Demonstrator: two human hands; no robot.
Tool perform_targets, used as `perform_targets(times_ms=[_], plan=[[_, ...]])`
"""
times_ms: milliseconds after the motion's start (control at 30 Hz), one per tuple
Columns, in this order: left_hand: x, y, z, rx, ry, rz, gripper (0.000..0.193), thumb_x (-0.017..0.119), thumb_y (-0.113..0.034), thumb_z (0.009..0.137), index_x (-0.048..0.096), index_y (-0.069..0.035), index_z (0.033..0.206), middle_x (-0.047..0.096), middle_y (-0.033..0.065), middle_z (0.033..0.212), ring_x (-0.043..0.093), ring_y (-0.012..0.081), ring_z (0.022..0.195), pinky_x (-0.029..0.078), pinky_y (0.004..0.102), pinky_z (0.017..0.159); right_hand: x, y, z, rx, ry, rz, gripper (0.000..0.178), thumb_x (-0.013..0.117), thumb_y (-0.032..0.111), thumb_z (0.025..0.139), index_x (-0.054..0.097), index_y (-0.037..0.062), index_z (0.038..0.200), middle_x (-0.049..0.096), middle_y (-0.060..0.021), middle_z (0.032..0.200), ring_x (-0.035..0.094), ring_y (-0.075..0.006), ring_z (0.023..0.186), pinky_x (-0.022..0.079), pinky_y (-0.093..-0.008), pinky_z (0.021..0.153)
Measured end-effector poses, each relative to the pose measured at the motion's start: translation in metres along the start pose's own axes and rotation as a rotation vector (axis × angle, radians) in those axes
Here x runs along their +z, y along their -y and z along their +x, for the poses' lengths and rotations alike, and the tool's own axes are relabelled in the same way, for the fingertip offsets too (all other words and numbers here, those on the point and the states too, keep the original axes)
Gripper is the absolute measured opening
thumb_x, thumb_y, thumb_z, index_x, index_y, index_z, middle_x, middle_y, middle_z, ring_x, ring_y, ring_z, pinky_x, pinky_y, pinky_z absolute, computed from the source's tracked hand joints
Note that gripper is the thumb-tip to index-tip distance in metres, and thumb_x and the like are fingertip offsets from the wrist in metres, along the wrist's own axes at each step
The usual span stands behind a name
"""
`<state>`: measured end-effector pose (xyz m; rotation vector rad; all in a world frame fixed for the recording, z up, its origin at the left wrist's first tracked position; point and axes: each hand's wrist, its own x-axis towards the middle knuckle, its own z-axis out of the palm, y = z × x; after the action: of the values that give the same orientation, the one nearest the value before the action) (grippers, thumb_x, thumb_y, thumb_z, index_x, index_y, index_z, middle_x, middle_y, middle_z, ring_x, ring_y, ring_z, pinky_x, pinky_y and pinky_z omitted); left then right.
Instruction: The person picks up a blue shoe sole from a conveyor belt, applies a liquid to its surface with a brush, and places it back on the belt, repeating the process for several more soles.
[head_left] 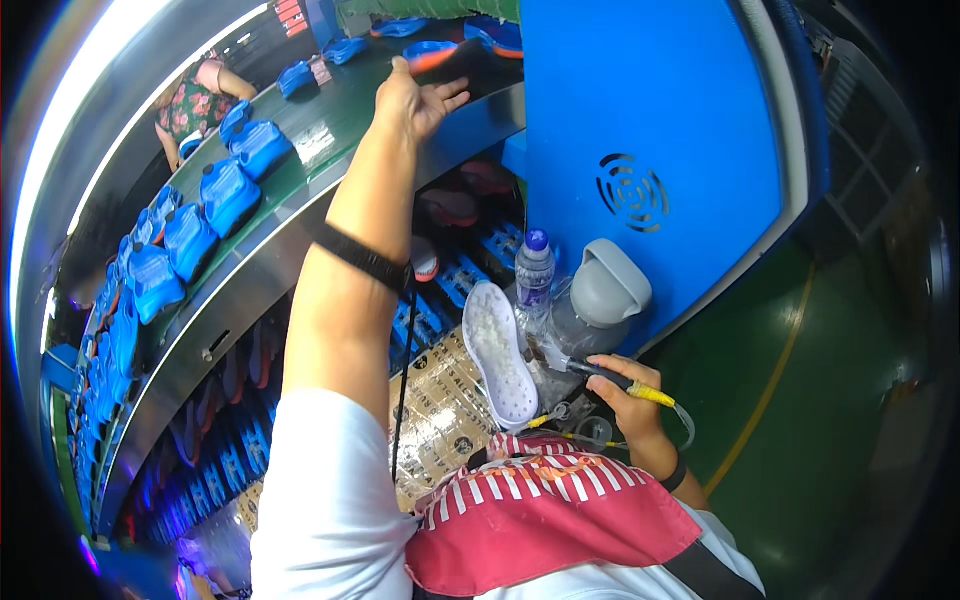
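Note:
My left arm stretches up over a green conveyor belt (325, 140). My left hand (415, 105) is open, fingers apart, beside a dark, blurred shoe part with an orange edge (440, 60); whether they touch is unclear. Lower right, my right hand (635, 400) is closed around a slim black-handled tool (605, 376). The tool has a pale flat tip and a yellow tail end, from which a thin clear tube or cord curves. Left of the tip lies a white shoe sole (500, 355) with a whitish, rough-looking inside.
Blue shoe-shaped pieces (228, 195) line the belt. A blue machine housing (650, 130) with a round vent rises at right. A bottle with a blue cap (535, 268) and a grey-lidded jug (605, 290) stand by the sole. More soles fill racks under the belt. Across it is another person (200, 105).

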<state>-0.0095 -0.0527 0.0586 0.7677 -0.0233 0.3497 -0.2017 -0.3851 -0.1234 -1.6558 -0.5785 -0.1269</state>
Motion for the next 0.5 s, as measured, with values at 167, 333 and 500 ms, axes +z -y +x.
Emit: perform_targets(times_ms=[167, 333, 500], plan=[[0.017, -0.019, 0.009, -0.140, 0.035, 0.361, 0.051, 0.037, -0.037, 0.096, 0.034, -0.002, 0.134, 0.050, 0.0239, 0.121, 0.058, 0.0362, 0.099, 0.050, 0.0408, 0.084, 0.004, -0.009, -0.013, 0.012, -0.084, 0.051, 0.022, 0.068, 0.002, 0.073, 0.066, -0.0033, 0.094, 0.062, -0.0078, 0.074, 0.057, -0.0113, 0.064, 0.044, -0.0229, 0.060], [-0.012, -0.056, -0.022, 0.692, -0.117, 1.475, 0.041, 0.066, -0.033, 0.075, 0.065, -0.009, 0.109, 0.059, 0.0205, 0.109, 0.062, 0.0334, 0.091, 0.049, 0.0351, 0.081, 0.005, -0.004, -0.007, 0.101, 0.010, 0.083, 0.020, 0.067, 0.002, 0.074, 0.066, -0.0035, 0.093, 0.065, -0.0103, 0.079, 0.060, -0.0129, 0.069, 0.045, -0.0232, 0.064], [-0.078, -0.120, -0.059, 0.659, -0.664, 2.352, 0.040, 0.062, -0.027, 0.077, 0.061, -0.013, 0.114, 0.055, 0.0190, 0.114, 0.051, 0.0369, 0.105, 0.042, 0.0511, 0.086, 0.017, -0.012, -0.003, 0.137, 0.086, 0.115, 0.021, 0.068, 0.003, 0.073, 0.066, -0.0035, 0.093, 0.065, -0.0114, 0.081, 0.061, -0.0155, 0.071, 0.046, -0.0249, 0.067]])
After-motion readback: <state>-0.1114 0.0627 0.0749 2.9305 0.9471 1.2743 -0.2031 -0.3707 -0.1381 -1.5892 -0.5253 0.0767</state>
